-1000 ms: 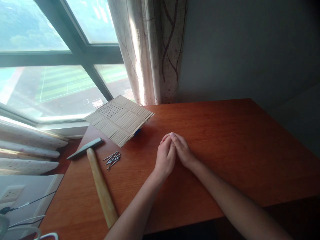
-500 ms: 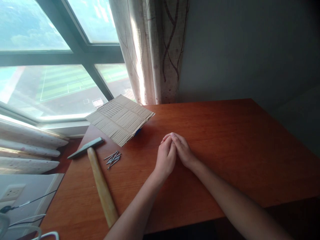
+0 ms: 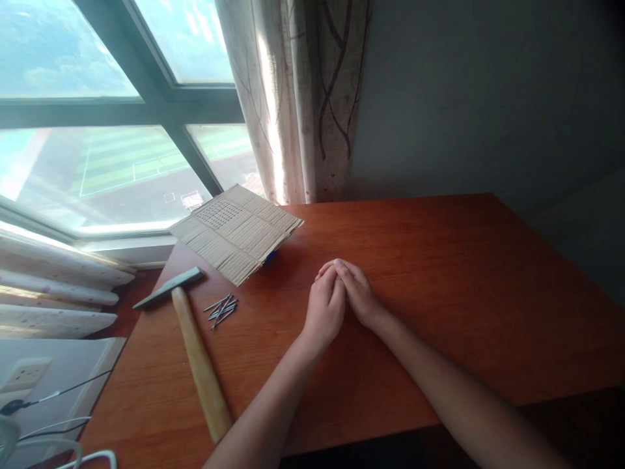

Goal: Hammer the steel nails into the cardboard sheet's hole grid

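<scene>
My left hand [image 3: 325,303] and my right hand [image 3: 360,293] rest clasped together over the wooden table, fingers closed against each other, with the right thumb on top. No object shows between them, though the palms are hidden. Left of my left hand lies a small pile of several steel nails [image 3: 222,309]. Beyond the nails, a hammer [image 3: 200,361] with a pale wooden handle lies flat, its metal head toward the window and its handle end partly behind my left forearm. A corrugated cardboard sheet [image 3: 244,228] with rows of punched holes sits tilted farther back, apart from both hands.
The reddish-brown table [image 3: 454,280] reaches to the dark wall. Something blue [image 3: 270,256] shows under the cardboard's edge. A window [image 3: 122,169] and curtain [image 3: 293,111] stand behind. White cables [image 3: 92,458] and a wall socket [image 3: 27,374] are at lower left.
</scene>
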A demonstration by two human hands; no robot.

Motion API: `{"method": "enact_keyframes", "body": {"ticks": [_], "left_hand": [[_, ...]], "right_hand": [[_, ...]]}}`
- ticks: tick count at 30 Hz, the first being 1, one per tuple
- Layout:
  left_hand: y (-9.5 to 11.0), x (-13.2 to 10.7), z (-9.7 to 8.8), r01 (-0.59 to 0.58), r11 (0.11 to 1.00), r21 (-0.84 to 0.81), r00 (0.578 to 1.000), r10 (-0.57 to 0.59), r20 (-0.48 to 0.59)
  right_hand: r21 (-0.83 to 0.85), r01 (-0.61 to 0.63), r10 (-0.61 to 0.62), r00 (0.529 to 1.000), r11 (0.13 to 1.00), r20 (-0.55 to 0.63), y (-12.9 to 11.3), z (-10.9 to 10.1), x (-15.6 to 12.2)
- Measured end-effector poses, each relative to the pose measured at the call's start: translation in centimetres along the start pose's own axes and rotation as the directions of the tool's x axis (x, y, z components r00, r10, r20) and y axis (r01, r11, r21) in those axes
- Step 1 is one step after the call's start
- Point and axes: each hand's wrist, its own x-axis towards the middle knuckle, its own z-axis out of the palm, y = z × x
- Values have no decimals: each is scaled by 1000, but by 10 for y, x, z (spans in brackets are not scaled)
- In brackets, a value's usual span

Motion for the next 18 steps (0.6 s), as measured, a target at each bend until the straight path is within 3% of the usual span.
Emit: {"method": "enact_keyframes", "body": {"ticks": [18], "left_hand": [[1, -1, 1, 13, 1000, 16, 1000, -13, -4]], "right_hand": [[-2, -19, 19, 1000, 1000, 6, 3, -2, 0]]}}
